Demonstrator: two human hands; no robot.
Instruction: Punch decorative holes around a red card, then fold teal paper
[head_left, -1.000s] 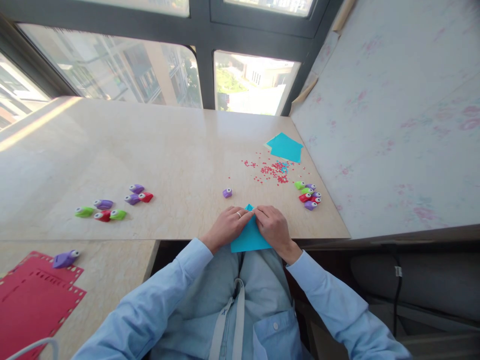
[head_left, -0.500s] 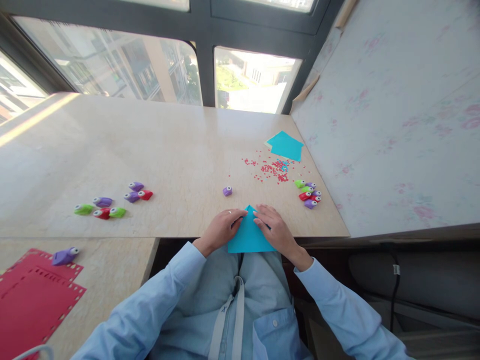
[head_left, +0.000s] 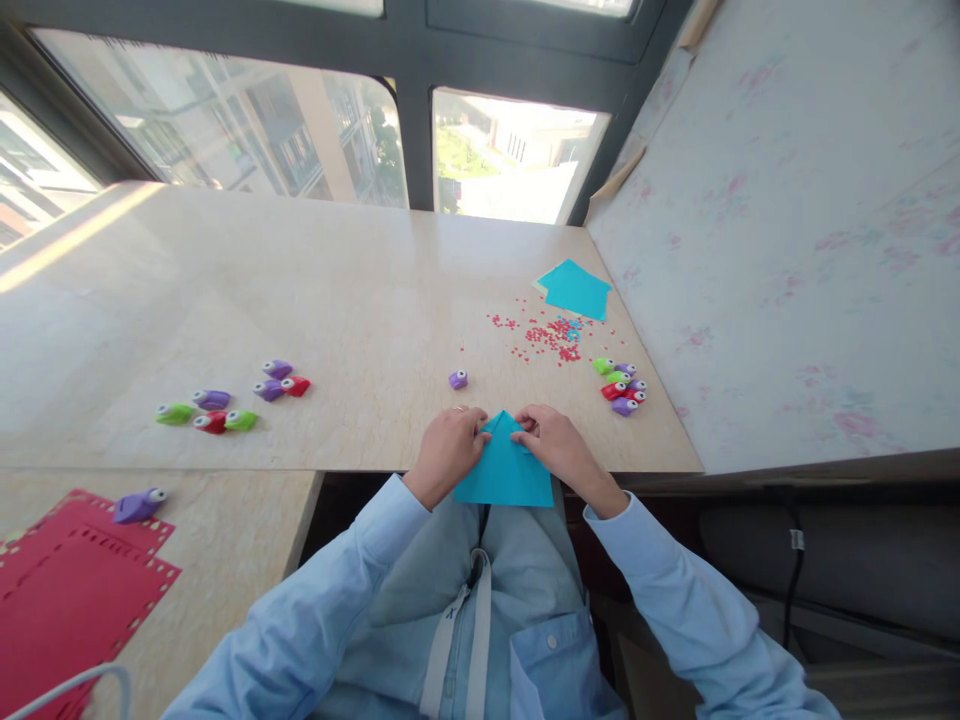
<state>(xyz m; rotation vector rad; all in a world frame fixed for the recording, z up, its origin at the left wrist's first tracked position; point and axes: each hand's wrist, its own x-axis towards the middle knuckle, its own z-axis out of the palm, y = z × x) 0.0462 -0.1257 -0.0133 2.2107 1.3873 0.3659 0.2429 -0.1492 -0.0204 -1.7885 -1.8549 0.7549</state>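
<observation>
A blue sheet of paper (head_left: 504, 470), folded to a point at its far end, lies at the near edge of the beige marble table (head_left: 300, 300) and hangs partly over it. My left hand (head_left: 448, 449) pinches the left side of the paper near its tip. My right hand (head_left: 553, 444) pinches the right side, fingers curled on the fold. A small purple punch (head_left: 457, 379) sits just beyond my hands.
Red and blue paper bits (head_left: 551, 337) are scattered at the right, by another blue paper (head_left: 576, 288) and a cluster of small punches (head_left: 621, 385). More coloured punches (head_left: 225, 400) lie at the left. Red punched sheets (head_left: 71, 590) with a purple punch (head_left: 139, 503) lie on the lower left surface.
The hands parted slightly, then closed in again on the tip of the blue paper. The paper's far end now shows a wider, folded point.
</observation>
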